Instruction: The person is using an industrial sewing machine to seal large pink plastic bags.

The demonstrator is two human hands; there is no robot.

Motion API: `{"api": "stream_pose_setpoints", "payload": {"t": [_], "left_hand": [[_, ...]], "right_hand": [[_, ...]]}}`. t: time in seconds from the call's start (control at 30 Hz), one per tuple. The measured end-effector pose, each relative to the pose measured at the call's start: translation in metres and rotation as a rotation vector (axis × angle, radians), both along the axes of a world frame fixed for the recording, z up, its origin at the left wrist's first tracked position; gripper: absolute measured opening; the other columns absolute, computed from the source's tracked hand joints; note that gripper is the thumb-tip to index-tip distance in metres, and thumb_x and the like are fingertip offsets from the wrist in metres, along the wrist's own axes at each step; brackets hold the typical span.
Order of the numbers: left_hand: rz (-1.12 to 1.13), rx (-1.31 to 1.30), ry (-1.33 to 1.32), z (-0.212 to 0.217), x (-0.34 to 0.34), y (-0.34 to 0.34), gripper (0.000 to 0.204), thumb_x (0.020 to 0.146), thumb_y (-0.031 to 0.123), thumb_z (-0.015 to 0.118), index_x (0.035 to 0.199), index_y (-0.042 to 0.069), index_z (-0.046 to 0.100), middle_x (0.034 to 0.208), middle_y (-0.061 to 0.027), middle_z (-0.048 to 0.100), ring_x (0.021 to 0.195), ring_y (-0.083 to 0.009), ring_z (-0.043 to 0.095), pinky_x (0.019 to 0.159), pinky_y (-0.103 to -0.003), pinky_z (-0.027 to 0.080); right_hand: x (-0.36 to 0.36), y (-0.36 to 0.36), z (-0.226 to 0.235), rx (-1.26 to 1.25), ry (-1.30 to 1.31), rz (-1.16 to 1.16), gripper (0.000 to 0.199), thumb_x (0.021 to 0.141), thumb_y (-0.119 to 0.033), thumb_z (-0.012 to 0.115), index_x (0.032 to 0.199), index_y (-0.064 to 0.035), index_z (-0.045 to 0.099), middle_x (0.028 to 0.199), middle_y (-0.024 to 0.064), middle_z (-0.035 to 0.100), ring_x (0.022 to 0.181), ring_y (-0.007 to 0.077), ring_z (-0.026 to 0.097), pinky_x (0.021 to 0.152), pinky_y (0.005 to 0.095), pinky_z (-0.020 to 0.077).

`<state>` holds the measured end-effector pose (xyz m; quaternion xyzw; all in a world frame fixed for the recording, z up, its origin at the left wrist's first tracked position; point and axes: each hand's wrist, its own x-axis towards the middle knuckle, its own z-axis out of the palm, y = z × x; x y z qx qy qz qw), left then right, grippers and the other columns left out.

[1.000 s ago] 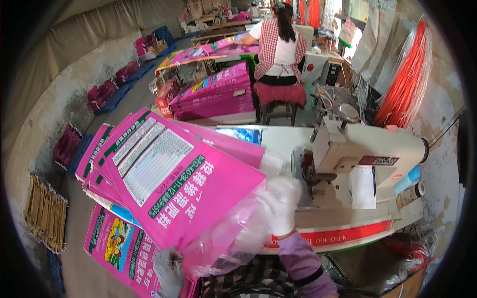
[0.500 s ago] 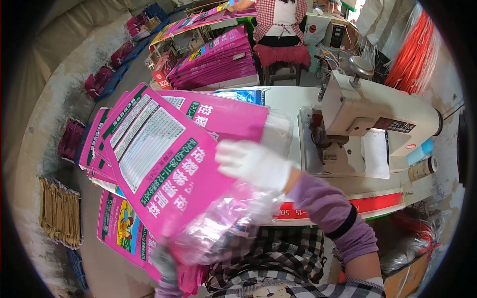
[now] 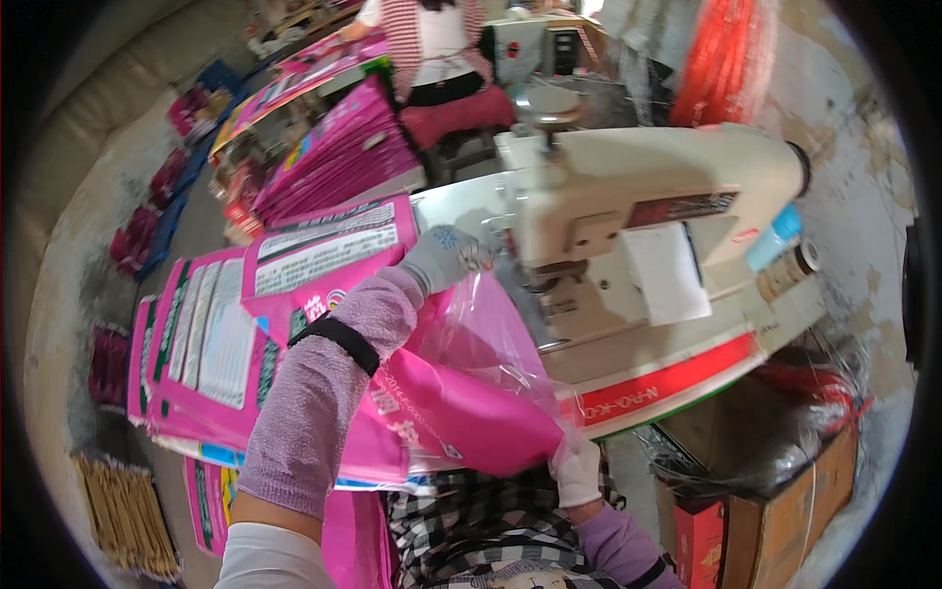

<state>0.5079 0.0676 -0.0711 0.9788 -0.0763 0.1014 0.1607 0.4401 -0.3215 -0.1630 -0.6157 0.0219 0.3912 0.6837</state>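
Note:
A pink printed woven bag (image 3: 481,412) with a transparent plastic liner (image 3: 491,329) at its mouth lies slanted across the front of the sewing table. My left hand (image 3: 444,257), gloved and with a purple sleeve, is stretched forward; its fingers are closed on the liner's far edge beside the sewing machine head. At the near right corner of the same bag, my white-gloved right hand (image 3: 577,473) grips the edge low by my lap. Left of it lies a pile of pink bags (image 3: 201,334), partly hidden by my left forearm.
A cream industrial sewing machine (image 3: 638,196) stands on the white table, a white paper sheet (image 3: 667,275) against it. A thread cone (image 3: 790,270) is at the right. A cardboard box (image 3: 775,510) stands below. Another person (image 3: 437,49) sits ahead beside stacked pink bags (image 3: 339,152).
My left hand has swung up from the lower left to the machine side. My right hand has dropped to the near edge. The bag has turned and shifted right; the view has tilted.

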Motion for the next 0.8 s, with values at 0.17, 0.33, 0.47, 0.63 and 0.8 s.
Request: {"api": "stream_pose_setpoints", "payload": {"t": [0.17, 0.33, 0.47, 0.63, 0.8], "left_hand": [[0.134, 0.451, 0.418, -0.005, 0.031, -0.058, 0.021, 0.084, 0.012, 0.058, 0.097, 0.02, 0.073, 0.094, 0.0007, 0.071, 0.087, -0.0235, 0.067, 0.08, -0.035, 0.05], [0.149, -0.053, 0.293, -0.037, 0.005, -0.032, 0.019, 0.093, 0.024, 0.054, 0.094, 0.02, 0.073, 0.083, -0.006, 0.069, 0.081, -0.0252, 0.068, 0.071, -0.038, 0.05], [0.076, 0.444, 0.329, -0.03, 0.03, -0.048, 0.022, 0.094, 0.032, 0.055, 0.099, 0.024, 0.075, 0.085, -0.0077, 0.071, 0.083, -0.0227, 0.069, 0.069, -0.041, 0.049], [-0.049, 0.774, 0.503, 0.034, 0.007, -0.156, 0.016, 0.086, 0.027, 0.062, 0.081, 0.016, 0.072, 0.072, -0.005, 0.068, 0.075, -0.0259, 0.069, 0.065, -0.045, 0.047], [-0.198, 0.958, 0.643, 0.084, -0.033, -0.147, 0.02, 0.082, 0.024, 0.063, 0.073, 0.007, 0.068, 0.075, -0.0124, 0.07, 0.074, -0.0306, 0.07, 0.064, -0.046, 0.055]], "right_hand": [[0.028, -0.03, 0.024, -0.393, -1.343, 0.268, 0.054, 0.065, -0.003, 0.063, 0.118, -0.0146, 0.064, 0.067, 0.007, 0.059, 0.059, 0.0288, 0.058, 0.056, 0.0397, 0.0465], [0.025, -0.053, 0.012, -0.426, -1.24, 0.36, 0.048, 0.07, -0.012, 0.068, 0.118, -0.0159, 0.066, 0.062, 0.0051, 0.055, 0.057, 0.0259, 0.059, 0.053, 0.0397, 0.046], [0.026, -0.063, 0.007, -0.315, -1.128, 0.212, 0.037, 0.076, -0.013, 0.067, 0.113, -0.0143, 0.068, 0.064, 0.006, 0.063, 0.058, 0.0258, 0.063, 0.054, 0.0375, 0.0479], [0.057, 0.016, 0.013, -0.364, -1.301, 0.405, 0.041, 0.084, -0.018, 0.064, 0.124, -0.0103, 0.06, 0.067, 0.008, 0.063, 0.06, 0.0281, 0.064, 0.054, 0.0412, 0.0487], [0.101, 0.08, 0.005, -0.408, -1.374, 0.332, 0.035, 0.092, -0.009, 0.052, 0.125, -0.0147, 0.061, 0.073, 0.0088, 0.066, 0.06, 0.0298, 0.062, 0.054, 0.0415, 0.049]]}}
